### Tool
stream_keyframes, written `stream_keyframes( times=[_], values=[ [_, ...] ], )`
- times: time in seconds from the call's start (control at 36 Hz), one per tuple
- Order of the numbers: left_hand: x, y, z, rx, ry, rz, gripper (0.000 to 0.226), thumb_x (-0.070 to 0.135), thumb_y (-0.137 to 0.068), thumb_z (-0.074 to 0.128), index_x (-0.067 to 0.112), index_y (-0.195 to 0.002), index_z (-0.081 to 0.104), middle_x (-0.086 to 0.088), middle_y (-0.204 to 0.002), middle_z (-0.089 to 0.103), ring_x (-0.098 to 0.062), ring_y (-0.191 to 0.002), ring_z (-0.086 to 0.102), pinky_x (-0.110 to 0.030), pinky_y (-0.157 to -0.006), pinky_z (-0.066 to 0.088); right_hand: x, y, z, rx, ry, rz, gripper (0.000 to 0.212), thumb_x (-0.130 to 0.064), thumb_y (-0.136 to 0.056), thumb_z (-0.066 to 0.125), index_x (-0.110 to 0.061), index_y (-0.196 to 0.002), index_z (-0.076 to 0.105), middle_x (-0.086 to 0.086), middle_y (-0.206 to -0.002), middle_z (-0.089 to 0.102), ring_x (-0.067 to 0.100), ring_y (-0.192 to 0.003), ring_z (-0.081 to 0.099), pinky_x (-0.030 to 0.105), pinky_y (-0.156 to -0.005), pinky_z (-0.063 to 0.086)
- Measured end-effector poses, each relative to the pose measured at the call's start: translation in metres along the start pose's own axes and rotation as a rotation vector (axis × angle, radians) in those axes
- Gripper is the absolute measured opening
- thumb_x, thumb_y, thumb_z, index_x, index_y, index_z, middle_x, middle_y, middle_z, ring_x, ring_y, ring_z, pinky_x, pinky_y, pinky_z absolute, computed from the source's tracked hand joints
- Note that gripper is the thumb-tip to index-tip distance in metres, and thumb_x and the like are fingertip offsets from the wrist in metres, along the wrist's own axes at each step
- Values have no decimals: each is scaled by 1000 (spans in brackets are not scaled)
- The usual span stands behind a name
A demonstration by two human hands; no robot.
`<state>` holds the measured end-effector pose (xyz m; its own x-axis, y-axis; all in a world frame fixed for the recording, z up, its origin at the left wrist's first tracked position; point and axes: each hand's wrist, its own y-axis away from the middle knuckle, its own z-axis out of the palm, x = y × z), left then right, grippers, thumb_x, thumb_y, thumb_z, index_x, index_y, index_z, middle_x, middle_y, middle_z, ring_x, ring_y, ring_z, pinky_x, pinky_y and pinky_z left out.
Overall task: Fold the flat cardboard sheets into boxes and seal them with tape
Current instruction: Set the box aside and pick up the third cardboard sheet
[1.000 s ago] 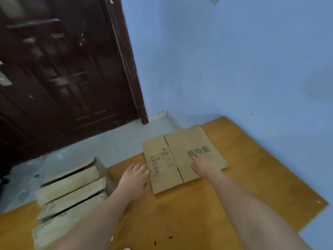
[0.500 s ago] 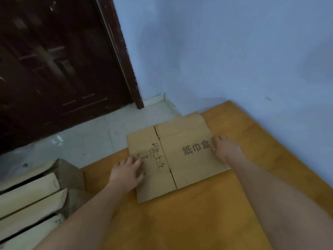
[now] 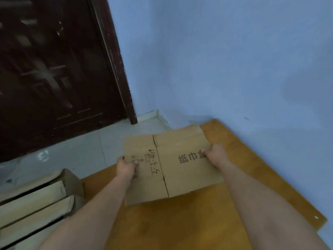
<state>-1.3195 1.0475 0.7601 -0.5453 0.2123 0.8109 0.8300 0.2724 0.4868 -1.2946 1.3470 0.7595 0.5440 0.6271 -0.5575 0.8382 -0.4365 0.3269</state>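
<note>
Cardboard sheet (image 3: 180, 159), flat on the wooden board (image 3: 252, 168) a second ago, now rises above it, left hand (image 3: 126, 167) and right hand (image 3: 217, 154) pinching opposite edges with curled fingers, ready for opening into a box.

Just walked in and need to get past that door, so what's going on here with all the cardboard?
A person is holding a flattened cardboard box by its two side edges, left hand on the left edge and right hand on the right. It is still flat, lifted off the wooden board on the floor. No tape shows on it. More cardboard pieces are stacked at the left, beside the dark door.
</note>
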Motion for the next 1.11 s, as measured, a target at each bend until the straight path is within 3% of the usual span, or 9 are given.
stream_keyframes(
  times=[0.11,0.17,0.31,0.5,0.58,0.72,0.92,1.0,1.11],
  values=[
    [40,21,-28,-35,78,82,31,11,-92,57,11,-121,48,-10,-116,61,-30,-104,59,-48,-88,51,-29,19,-35,33,-210,7,38,-22,-90,62,-2,-121,55,18,-123,59,34,-113,56,37,-90,44],
    [62,34,-50,-46,107,151,28,11,-92,57,15,-117,46,-7,-113,60,-29,-102,59,-49,-86,52,-47,28,-49,60,-283,0,37,-19,-89,63,-2,-120,54,18,-123,59,33,-113,55,36,-91,43],
    [104,69,-121,9,149,351,33,10,-92,57,16,-122,44,-2,-108,56,-22,-96,57,-36,-73,50,-101,60,-62,77,-357,-93,35,-12,-86,65,0,-119,59,16,-122,62,30,-114,57,38,-98,44],
    [116,109,-257,150,192,471,36,9,-91,59,14,-124,46,-4,-108,58,-24,-95,58,-43,-82,52,-203,141,-40,66,-464,-257,27,-11,-84,66,0,-108,64,16,-113,66,29,-106,61,39,-95,47],
    [103,123,-323,212,193,490,38,11,-90,61,16,-125,47,-4,-110,60,-25,-97,61,-49,-85,53,-244,187,-20,18,-501,-314,28,-13,-85,66,-1,-110,62,16,-112,66,30,-103,62,45,-94,49],
    [61,147,-427,276,217,479,39,12,-91,59,17,-127,47,-3,-110,60,-24,-94,61,-51,-82,54,-306,274,27,-54,-551,-384,29,-9,-87,63,1,-114,57,12,-110,63,28,-102,60,38,-89,49],
    [-11,173,-554,351,323,467,33,9,-98,47,12,-131,44,-7,-107,59,-21,-82,59,-35,-58,49,-376,370,112,-253,-602,-483,23,-9,-91,58,-4,-113,51,12,-109,60,22,-90,57,31,-76,45],
    [-49,179,-597,392,363,436,33,25,-101,42,14,-132,43,-10,-109,60,-26,-85,59,-37,-60,49,-390,407,149,-377,-644,-491,23,-22,-96,53,-7,-114,52,11,-113,61,20,-91,58,32,-75,48],
    [-93,188,-635,441,354,402,36,38,-100,39,16,-128,44,-12,-115,59,-31,-98,59,-45,-77,50,-395,443,194,-505,-709,-438,33,-36,-98,45,-11,-119,49,2,-108,59,19,-97,57,33,-76,48]
  ],
)
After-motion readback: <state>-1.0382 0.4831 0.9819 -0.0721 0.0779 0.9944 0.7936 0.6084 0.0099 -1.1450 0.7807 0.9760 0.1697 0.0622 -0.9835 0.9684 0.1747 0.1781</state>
